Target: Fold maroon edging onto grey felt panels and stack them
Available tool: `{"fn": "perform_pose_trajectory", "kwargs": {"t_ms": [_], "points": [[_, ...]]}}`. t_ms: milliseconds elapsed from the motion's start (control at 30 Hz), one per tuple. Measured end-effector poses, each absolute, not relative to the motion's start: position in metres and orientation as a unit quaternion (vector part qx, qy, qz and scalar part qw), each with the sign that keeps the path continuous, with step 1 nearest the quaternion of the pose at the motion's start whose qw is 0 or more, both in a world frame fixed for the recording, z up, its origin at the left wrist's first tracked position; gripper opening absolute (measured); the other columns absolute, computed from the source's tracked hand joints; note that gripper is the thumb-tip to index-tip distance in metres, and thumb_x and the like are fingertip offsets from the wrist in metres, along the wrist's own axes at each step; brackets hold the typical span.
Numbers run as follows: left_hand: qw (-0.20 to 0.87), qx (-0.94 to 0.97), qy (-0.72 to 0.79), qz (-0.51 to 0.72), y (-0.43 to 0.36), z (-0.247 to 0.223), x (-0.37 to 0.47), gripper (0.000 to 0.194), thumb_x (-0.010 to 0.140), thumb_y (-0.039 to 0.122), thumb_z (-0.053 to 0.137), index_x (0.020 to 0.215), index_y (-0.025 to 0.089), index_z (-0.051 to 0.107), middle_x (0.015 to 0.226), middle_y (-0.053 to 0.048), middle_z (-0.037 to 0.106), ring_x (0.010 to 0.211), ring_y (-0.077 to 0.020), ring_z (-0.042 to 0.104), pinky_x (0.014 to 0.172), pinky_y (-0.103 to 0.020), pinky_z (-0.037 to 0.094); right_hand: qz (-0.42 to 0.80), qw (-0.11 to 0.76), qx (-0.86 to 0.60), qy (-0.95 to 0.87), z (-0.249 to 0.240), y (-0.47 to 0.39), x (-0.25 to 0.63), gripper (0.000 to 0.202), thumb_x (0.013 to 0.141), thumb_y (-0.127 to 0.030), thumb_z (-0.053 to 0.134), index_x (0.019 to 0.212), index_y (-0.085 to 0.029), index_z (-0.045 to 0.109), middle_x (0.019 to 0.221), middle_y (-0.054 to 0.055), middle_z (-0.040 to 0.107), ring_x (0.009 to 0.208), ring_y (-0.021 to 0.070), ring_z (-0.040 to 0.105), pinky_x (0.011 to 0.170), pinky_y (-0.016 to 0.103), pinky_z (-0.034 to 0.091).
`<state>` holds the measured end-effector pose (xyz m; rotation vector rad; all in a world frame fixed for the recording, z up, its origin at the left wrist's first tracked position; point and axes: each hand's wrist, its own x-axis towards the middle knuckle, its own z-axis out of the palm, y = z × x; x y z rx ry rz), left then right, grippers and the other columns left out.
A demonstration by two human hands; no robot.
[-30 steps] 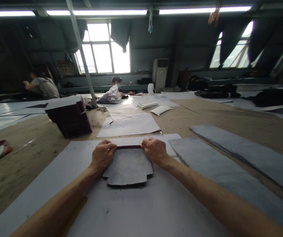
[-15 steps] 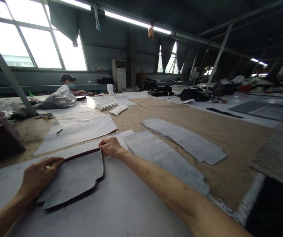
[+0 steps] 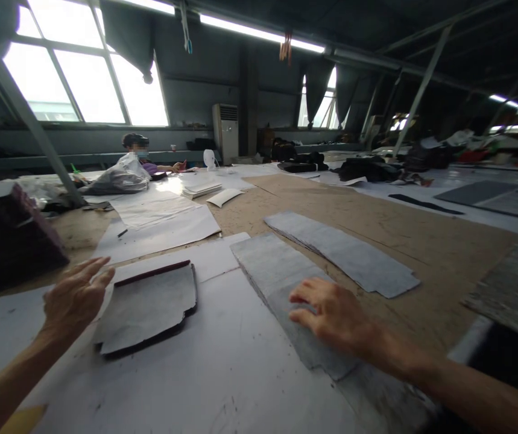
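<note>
A grey fabric panel (image 3: 150, 310) with a dark folded edge and notched corners lies on the white paper (image 3: 222, 367) before me. Just left of that panel hovers my left hand (image 3: 75, 292), its fingers stretched out and nothing in them. My right hand (image 3: 326, 310) is over the nearer stack of long grey panels (image 3: 270, 262), fingers apart and slightly bent. Whether its fingertips touch the top panel I cannot tell. Beyond it lies a second stack of long grey panels (image 3: 340, 250), with layered edges showing.
A tall dark stack (image 3: 14, 241) stands at the left edge. White sheets (image 3: 159, 232) and a pile of cards (image 3: 202, 189) lie farther back. A person (image 3: 150, 163) sits across the table near a plastic bag (image 3: 120, 175). A slanted metal post (image 3: 28, 114) rises at left.
Both hands have let go of the notched panel, which now lies flat. My right hand has moved right, over the long panels; my left has lifted slightly away. The view has shifted a little.
</note>
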<state>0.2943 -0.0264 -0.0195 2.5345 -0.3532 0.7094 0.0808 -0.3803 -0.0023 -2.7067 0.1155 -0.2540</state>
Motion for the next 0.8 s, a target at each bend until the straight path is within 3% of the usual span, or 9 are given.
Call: {"fn": "perform_pose_trajectory", "kwargs": {"t_ms": [33, 100, 167, 267, 400, 533, 800], "points": [[0.24, 0.923, -0.132, 0.271, -0.033, -0.015, 0.286, 0.045, 0.082, 0.039, 0.041, 0.11, 0.009, 0.058, 0.119, -0.012, 0.053, 0.118, -0.0374, 0.039, 0.101, -0.054, 0.026, -0.096, 0.201, -0.974, 0.036, -0.01, -0.386, 0.067, 0.011, 0.069, -0.02, 0.064, 0.08, -0.018, 0.064, 0.083, 0.003, 0.062, 0.082, 0.0188, 0.056, 0.073, 0.031, 0.042], [0.238, 0.911, -0.172, 0.288, -0.054, -0.011, 0.263, 0.043, 0.082, 0.04, 0.041, 0.106, 0.01, 0.059, 0.113, -0.012, 0.056, 0.112, -0.0304, 0.046, 0.1, -0.046, 0.032, -0.111, 0.21, -0.971, 0.025, -0.026, -0.397, 0.052, 0.013, 0.067, -0.019, 0.065, 0.08, -0.021, 0.062, 0.085, 0.002, 0.061, 0.086, 0.0181, 0.056, 0.075, 0.029, 0.044], [0.234, 0.9, -0.256, 0.265, -0.084, -0.014, 0.235, 0.034, 0.082, 0.04, 0.044, 0.103, 0.018, 0.06, 0.111, -0.006, 0.058, 0.105, -0.0233, 0.051, 0.096, -0.039, 0.037, -0.125, 0.228, -0.965, 0.022, -0.039, -0.403, 0.05, 0.008, 0.069, -0.019, 0.064, 0.074, -0.022, 0.059, 0.081, 0.0, 0.06, 0.079, 0.0159, 0.056, 0.07, 0.027, 0.045], [0.235, 0.87, -0.379, 0.21, -0.13, -0.025, 0.19, 0.024, 0.083, 0.029, 0.045, 0.101, 0.021, 0.058, 0.106, -0.003, 0.06, 0.1, -0.018, 0.052, 0.09, -0.035, 0.04, -0.137, 0.229, -0.964, -0.014, -0.047, -0.406, 0.057, 0.009, 0.074, -0.019, 0.06, 0.067, -0.02, 0.055, 0.072, 0.0, 0.057, 0.071, 0.0145, 0.054, 0.066, 0.027, 0.044], [0.306, 0.811, -0.482, 0.13, -0.165, -0.039, 0.145, 0.022, 0.081, 0.014, 0.047, 0.102, 0.018, 0.055, 0.101, -0.005, 0.06, 0.093, -0.0189, 0.052, 0.083, -0.038, 0.04, -0.154, 0.185, -0.965, -0.107, -0.049, -0.405, 0.063, 0.012, 0.081, -0.012, 0.051, 0.069, -0.016, 0.052, 0.071, 0.003, 0.055, 0.07, 0.0149, 0.05, 0.064, 0.027, 0.04], [0.328, 0.798, -0.502, 0.059, -0.178, -0.045, 0.129, 0.023, 0.08, 0.01, 0.046, 0.101, 0.018, 0.055, 0.099, -0.005, 0.06, 0.088, -0.02, 0.051, 0.079, -0.039, 0.041, -0.174, 0.162, -0.96, -0.146, -0.052, -0.406, 0.064, 0.015, 0.083, -0.007, 0.041, 0.071, -0.014, 0.049, 0.072, 0.006, 0.053, 0.069, 0.016, 0.046, 0.063, 0.028, 0.038], [0.275, 0.795, -0.539, 0.03, -0.208, -0.038, 0.123, 0.031, 0.086, 0.016, 0.04, 0.115, 0.019, 0.047, 0.119, -0.006, 0.051, 0.096, -0.0207, 0.049, 0.083, -0.039, 0.04, -0.082, 0.306, -0.948, -0.025, -0.041, -0.412, 0.064, 0.019, 0.086, -0.02, 0.038, 0.068, -0.018, 0.042, 0.069, 0.002, 0.051, 0.066, 0.0137, 0.047, 0.066, 0.027, 0.036]]}}
